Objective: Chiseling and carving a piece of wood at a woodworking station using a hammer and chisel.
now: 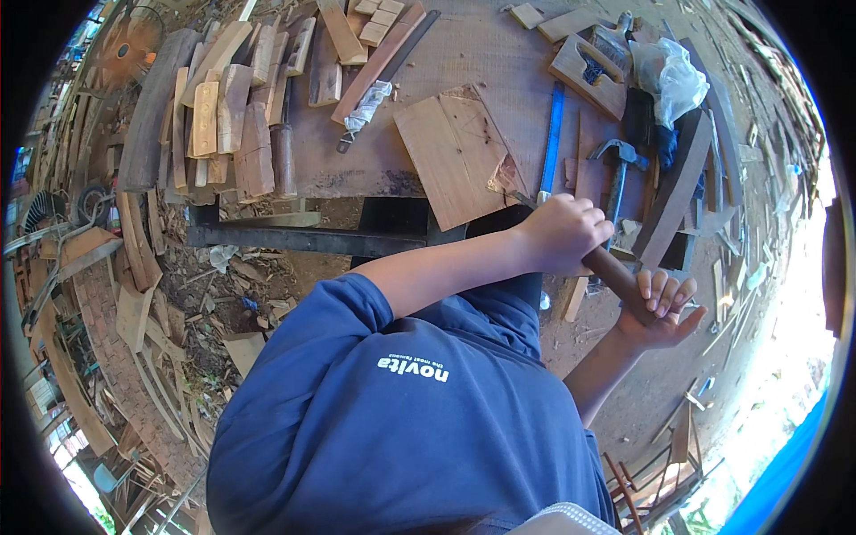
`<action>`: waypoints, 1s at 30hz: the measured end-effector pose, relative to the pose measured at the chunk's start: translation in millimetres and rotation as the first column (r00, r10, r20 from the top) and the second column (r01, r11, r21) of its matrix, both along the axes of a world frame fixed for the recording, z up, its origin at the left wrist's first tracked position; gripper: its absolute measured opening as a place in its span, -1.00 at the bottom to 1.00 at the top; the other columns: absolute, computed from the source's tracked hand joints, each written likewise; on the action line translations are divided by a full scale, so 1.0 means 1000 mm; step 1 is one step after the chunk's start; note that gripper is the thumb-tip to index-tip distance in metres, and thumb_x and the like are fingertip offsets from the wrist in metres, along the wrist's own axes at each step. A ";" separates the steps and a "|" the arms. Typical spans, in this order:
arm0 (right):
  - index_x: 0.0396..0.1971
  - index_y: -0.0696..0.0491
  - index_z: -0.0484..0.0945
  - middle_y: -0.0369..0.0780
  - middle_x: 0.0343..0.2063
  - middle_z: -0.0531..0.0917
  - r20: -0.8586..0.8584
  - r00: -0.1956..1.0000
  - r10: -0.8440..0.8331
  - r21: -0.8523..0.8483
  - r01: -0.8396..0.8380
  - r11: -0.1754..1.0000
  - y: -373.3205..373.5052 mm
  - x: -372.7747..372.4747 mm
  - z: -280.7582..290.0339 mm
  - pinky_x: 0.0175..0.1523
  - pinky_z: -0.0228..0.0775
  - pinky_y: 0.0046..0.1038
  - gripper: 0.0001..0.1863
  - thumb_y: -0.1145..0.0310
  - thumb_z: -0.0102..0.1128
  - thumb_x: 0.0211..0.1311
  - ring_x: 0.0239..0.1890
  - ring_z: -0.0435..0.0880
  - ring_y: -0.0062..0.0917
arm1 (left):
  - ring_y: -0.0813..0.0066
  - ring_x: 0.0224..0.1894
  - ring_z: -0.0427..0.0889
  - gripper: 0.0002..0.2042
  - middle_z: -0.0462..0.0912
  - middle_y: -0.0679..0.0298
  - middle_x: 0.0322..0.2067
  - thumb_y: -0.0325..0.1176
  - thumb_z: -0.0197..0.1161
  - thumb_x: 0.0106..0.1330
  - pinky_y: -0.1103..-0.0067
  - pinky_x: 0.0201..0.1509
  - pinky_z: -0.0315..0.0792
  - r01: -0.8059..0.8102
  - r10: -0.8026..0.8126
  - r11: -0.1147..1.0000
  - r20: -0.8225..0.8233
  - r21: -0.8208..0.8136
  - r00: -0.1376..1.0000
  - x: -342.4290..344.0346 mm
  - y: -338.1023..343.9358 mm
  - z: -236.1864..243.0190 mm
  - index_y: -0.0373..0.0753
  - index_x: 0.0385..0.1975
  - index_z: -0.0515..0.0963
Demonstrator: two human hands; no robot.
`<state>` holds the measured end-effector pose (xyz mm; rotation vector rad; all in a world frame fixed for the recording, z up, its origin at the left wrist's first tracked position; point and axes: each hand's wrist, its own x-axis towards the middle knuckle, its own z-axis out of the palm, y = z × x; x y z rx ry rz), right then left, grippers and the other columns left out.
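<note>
My left hand (566, 234) is closed round the front part of a chisel (613, 273) with a long dark wooden handle. Its narrow metal blade points away to the left, the tip at the near right corner of a flat wooden board (446, 156). Splintered, paler wood (506, 176) shows at that corner. Farther back on the handle, my right hand (660, 310) curls its fingers over the end, its thumb sticking out. The board lies at the bench's near edge, partly overhanging it. Just beyond my left hand lies a blue steel ruler (553, 134).
On the workbench (348, 165), a claw hammer (618, 160), a wooden hand plane (588, 76) and a clear plastic bag (669, 76) lie at the right. Several wood pieces (232, 107) crowd the left. Scraps and shavings (214, 303) litter the ground.
</note>
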<state>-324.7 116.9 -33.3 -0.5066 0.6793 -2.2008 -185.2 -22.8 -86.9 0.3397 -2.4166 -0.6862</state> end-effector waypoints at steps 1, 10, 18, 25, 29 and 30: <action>-0.54 -0.03 0.30 -0.35 -0.82 0.31 -0.009 1.000 0.027 -0.010 -0.027 1.000 -0.002 -0.001 0.001 -0.45 0.19 -0.52 -0.52 -0.12 -0.14 0.40 -0.69 0.28 -0.62 | 0.29 -0.32 0.64 -0.63 0.60 0.25 -0.44 -0.15 0.47 -0.14 0.42 -0.24 0.51 0.037 -0.039 0.999 0.054 0.040 0.998 -0.003 0.001 -0.003 -0.16 -0.39 0.50; -0.59 -0.06 0.24 -0.36 -0.85 0.26 0.086 0.996 0.002 0.015 -0.003 1.000 -0.005 -0.006 -0.008 -0.46 0.17 -0.56 -0.52 -0.10 -0.16 0.42 -0.70 0.25 -0.64 | 0.26 -0.38 0.69 -0.65 0.62 0.24 -0.47 -0.15 0.47 -0.13 0.41 -0.32 0.54 0.112 -0.125 0.981 0.074 0.159 0.989 -0.006 -0.001 -0.004 -0.15 -0.41 0.50; -0.63 -0.07 0.22 -0.36 -0.84 0.23 0.078 0.996 0.036 0.005 -0.037 0.999 -0.009 -0.013 -0.007 -0.46 0.17 -0.55 -0.49 -0.12 -0.20 0.43 -0.71 0.20 -0.64 | 0.32 -0.36 0.67 -0.65 0.62 0.27 -0.45 -0.17 0.46 -0.12 0.41 -0.28 0.53 0.140 -0.153 0.977 0.070 0.159 0.986 -0.005 -0.002 0.010 -0.16 -0.38 0.51; -0.70 -0.09 0.19 -0.36 -0.84 0.24 0.065 0.998 -0.022 0.004 0.022 1.000 -0.011 -0.013 -0.008 -0.50 0.14 -0.57 -0.46 -0.12 -0.22 0.43 -0.72 0.21 -0.66 | 0.32 -0.36 0.67 -0.65 0.61 0.26 -0.45 -0.18 0.45 -0.10 0.42 -0.30 0.54 0.193 -0.206 0.963 0.052 0.186 0.977 -0.011 0.000 0.016 -0.17 -0.37 0.50; -0.70 -0.08 0.19 -0.36 -0.85 0.23 0.063 0.996 -0.064 0.022 0.062 0.998 -0.014 -0.010 -0.010 -0.51 0.14 -0.58 -0.46 -0.12 -0.21 0.43 -0.73 0.21 -0.66 | 0.29 -0.37 0.69 -0.65 0.62 0.23 -0.45 -0.19 0.44 -0.06 0.42 -0.33 0.55 0.182 -0.206 0.963 0.109 0.198 0.972 -0.015 -0.001 0.014 -0.20 -0.35 0.48; -0.70 -0.09 0.19 -0.37 -0.83 0.23 0.053 0.998 -0.035 0.022 0.034 0.999 -0.016 -0.009 -0.009 -0.50 0.15 -0.59 -0.49 -0.08 -0.10 0.39 -0.71 0.22 -0.68 | 0.29 -0.37 0.69 -0.65 0.62 0.23 -0.45 -0.19 0.44 -0.06 0.42 -0.33 0.55 0.181 -0.205 0.963 0.109 0.199 0.973 -0.015 -0.001 0.013 -0.20 -0.35 0.48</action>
